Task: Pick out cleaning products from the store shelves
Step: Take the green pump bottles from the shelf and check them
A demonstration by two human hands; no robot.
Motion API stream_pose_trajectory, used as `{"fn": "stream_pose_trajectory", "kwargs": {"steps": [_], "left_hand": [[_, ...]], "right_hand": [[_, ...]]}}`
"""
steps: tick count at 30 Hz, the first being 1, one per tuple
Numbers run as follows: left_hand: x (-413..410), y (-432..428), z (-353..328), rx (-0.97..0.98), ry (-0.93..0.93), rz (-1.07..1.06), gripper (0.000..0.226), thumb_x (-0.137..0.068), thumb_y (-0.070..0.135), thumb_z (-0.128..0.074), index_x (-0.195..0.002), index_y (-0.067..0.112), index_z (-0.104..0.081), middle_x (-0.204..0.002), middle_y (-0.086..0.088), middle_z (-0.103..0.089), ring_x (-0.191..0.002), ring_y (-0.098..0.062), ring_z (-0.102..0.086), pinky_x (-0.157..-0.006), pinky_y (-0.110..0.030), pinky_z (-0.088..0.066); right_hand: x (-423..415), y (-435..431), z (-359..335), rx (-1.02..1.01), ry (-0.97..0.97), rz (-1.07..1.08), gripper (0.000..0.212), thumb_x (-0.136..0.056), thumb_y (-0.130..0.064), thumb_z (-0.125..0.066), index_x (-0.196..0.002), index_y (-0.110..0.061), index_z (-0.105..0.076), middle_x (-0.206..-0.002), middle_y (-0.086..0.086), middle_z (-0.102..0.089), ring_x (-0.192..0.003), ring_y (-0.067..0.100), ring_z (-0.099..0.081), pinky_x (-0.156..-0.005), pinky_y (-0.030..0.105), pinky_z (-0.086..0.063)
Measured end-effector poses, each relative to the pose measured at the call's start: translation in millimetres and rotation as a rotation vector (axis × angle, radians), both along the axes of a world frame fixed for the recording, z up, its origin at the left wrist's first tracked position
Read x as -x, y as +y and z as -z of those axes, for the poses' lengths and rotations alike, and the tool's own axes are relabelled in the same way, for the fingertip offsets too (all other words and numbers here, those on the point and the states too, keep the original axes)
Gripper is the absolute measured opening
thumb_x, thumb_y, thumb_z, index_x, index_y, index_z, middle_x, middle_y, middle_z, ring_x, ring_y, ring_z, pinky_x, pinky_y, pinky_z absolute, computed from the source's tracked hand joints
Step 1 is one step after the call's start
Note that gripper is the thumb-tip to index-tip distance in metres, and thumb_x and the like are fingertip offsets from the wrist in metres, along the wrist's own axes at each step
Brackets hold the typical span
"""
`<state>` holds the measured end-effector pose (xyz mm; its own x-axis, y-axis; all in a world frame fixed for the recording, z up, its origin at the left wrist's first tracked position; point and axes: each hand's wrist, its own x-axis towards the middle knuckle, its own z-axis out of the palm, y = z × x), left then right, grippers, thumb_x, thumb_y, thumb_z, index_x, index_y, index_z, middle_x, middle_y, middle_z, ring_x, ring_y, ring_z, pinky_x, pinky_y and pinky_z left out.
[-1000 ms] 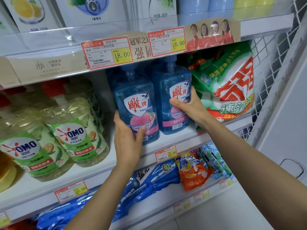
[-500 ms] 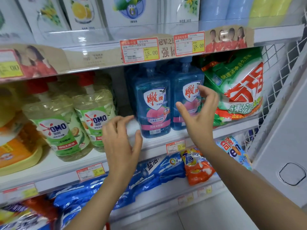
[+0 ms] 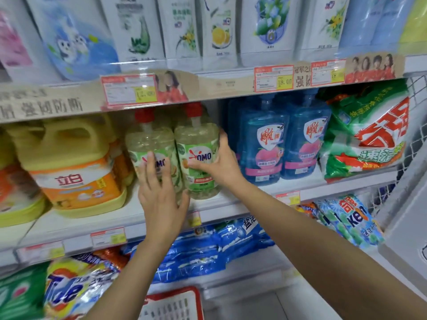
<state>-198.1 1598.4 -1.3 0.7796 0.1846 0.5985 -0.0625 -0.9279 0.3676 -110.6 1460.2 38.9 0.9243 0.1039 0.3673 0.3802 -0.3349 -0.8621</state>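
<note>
Two clear OMO detergent bottles with red caps and green labels stand side by side on the middle shelf (image 3: 233, 210). My right hand (image 3: 221, 165) grips the right OMO bottle (image 3: 196, 139), thumb across its label and fingers round its right side. My left hand (image 3: 159, 197) lies with straight fingers against the front of the left OMO bottle (image 3: 147, 142), covering part of its label. Both bottles stand upright on the shelf.
Two blue detergent bottles (image 3: 263, 144) stand to the right, then a green washing powder bag (image 3: 369, 135). A yellow jug (image 3: 69, 158) stands to the left. Refill pouches (image 3: 219, 31) fill the top shelf. Blue bags (image 3: 208, 248) and a Tide bag (image 3: 69, 289) lie below. A red basket (image 3: 175, 303) is at the bottom.
Both hands have let go of the blue bottles and moved left to the OMO bottles. My view has turned left, showing the yellow jug.
</note>
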Motion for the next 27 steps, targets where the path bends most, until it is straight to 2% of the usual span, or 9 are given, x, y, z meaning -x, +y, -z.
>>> {"fn": "stream_pose_trajectory", "kwargs": {"steps": [3,9,13,15,18,20,21,23,27], "left_hand": [[3,7,-2,-0.009,0.014,0.037,0.080,-0.087,0.025,-0.067,-0.153,0.012,-0.024,-0.163,-0.010,-0.001,-0.149,-0.033,-0.002,-0.114,-0.052,-0.022],[7,15,-5,-0.025,0.038,0.086,0.081,-0.091,0.030,-0.063,-0.155,0.015,-0.016,-0.163,-0.003,0.006,-0.150,-0.023,0.005,-0.116,-0.040,-0.012],[12,17,-8,0.031,0.040,0.145,0.077,-0.094,0.033,-0.058,-0.155,0.018,-0.014,-0.163,0.002,0.009,-0.150,-0.017,0.009,-0.116,-0.035,-0.005],[19,17,-12,0.097,0.036,0.188,0.074,-0.095,0.035,-0.056,-0.155,0.020,-0.015,-0.163,0.004,0.007,-0.150,-0.014,0.008,-0.117,-0.034,-0.003],[34,13,-14,0.230,0.015,0.296,0.068,-0.095,0.041,-0.055,-0.153,0.027,-0.021,-0.160,0.013,-0.008,-0.147,-0.004,-0.004,-0.118,-0.032,-0.011],[50,5,-18,0.376,0.045,0.426,0.063,-0.090,0.053,-0.057,-0.143,0.050,-0.023,-0.147,0.036,-0.020,-0.136,0.014,-0.019,-0.111,-0.017,-0.024],[59,-1,-21,0.484,0.090,0.505,0.061,-0.086,0.059,-0.059,-0.135,0.064,-0.023,-0.138,0.049,-0.023,-0.127,0.024,-0.024,-0.101,-0.004,-0.031],[75,-16,-18,0.702,0.200,0.675,0.062,-0.078,0.059,-0.065,-0.125,0.074,-0.027,-0.129,0.051,-0.039,-0.119,0.025,-0.039,-0.083,0.003,-0.039],[96,-46,11,0.943,0.215,0.789,0.079,-0.071,0.041,-0.078,-0.139,0.038,-0.039,-0.126,0.015,-0.062,-0.116,-0.008,-0.061,-0.088,-0.023,-0.053]], "right_hand": [[7,0,7,-0.047,-0.091,0.036,0.099,-0.062,-0.036,-0.092,-0.142,-0.024,-0.035,-0.129,0.001,-0.062,-0.120,0.020,-0.058,-0.103,0.044,-0.047],[18,-17,4,0.210,-0.306,0.107,0.110,-0.064,-0.040,-0.089,-0.153,-0.034,-0.025,-0.132,0.006,-0.052,-0.125,0.023,-0.046,-0.104,0.048,-0.041],[31,-21,-6,0.223,-0.399,0.109,0.111,-0.064,-0.043,-0.088,-0.150,-0.042,-0.017,-0.129,0.004,-0.053,-0.121,0.022,-0.047,-0.101,0.049,-0.042],[39,-23,-13,0.280,-0.452,0.106,0.111,-0.063,-0.047,-0.087,-0.151,-0.040,-0.020,-0.127,0.001,-0.054,-0.117,0.021,-0.047,-0.098,0.048,-0.043],[58,-32,-20,0.328,-0.467,0.040,0.113,-0.061,-0.051,-0.086,-0.152,-0.040,-0.020,-0.126,-0.002,-0.055,-0.116,0.017,-0.046,-0.098,0.049,-0.041],[76,-39,-22,0.262,-0.405,-0.020,0.114,-0.060,-0.050,-0.087,-0.151,-0.044,-0.019,-0.129,-0.003,-0.054,-0.119,0.016,-0.047,-0.102,0.047,-0.042],[87,-44,-21,0.180,-0.344,-0.055,0.114,-0.059,-0.048,-0.088,-0.151,-0.047,-0.021,-0.133,-0.006,-0.053,-0.123,0.014,-0.048,-0.104,0.045,-0.043],[109,-52,-16,-0.047,-0.191,-0.134,0.111,-0.059,-0.042,-0.091,-0.150,-0.046,-0.028,-0.138,-0.014,-0.053,-0.127,0.008,-0.051,-0.102,0.040,-0.050],[143,-68,9,-0.345,0.063,-0.099,0.089,-0.059,-0.042,-0.090,-0.137,-0.032,-0.049,-0.115,-0.014,-0.070,-0.103,0.003,-0.068,-0.076,0.019,-0.057]]}}
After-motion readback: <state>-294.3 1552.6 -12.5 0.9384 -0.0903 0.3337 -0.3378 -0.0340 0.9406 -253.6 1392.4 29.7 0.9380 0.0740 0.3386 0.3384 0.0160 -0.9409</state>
